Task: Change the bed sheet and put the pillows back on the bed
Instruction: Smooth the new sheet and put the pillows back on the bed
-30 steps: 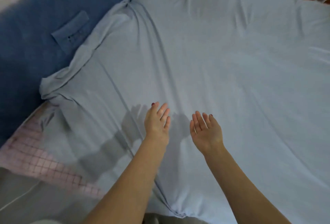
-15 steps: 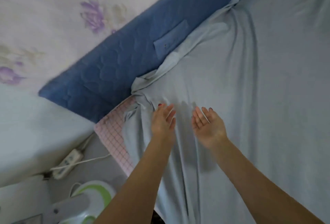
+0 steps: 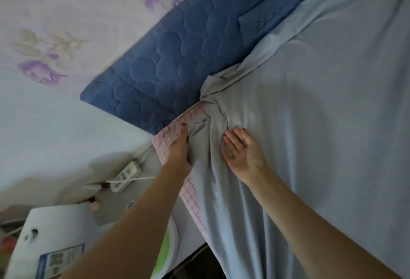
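- Box (image 3: 51, 234) and green-rimmed item (image 3: 170, 247): lower left of the frame, nearest the camera, beside the bed.
- Left hand (image 3: 180, 145): centre of the frame, at the sheet edge where it meets the pink checked mattress (image 3: 175, 132). Fingers reach forward together; whether they pinch the cloth cannot be told.
- Right hand (image 3: 241, 152): just right of the left hand, palm turned up, fingers straight and slightly apart, resting against a fold. It grips nothing.
- Sheet (image 3: 310, 123): light blue, covers the right half of the frame. It bunches at the mattress corner, centre frame, and is not yet tucked there.
- Handling, judged: the sheet looks thin, soft and light; it creases readily and slides on the mattress. Take hold at the bunched corner edge, not the flat middle.
- Power strip (image 3: 126, 175): on the floor, centre left.
- Blue quilted headboard (image 3: 177, 56): upper centre, touching the corner.
- Floral wall (image 3: 66, 12): upper left.
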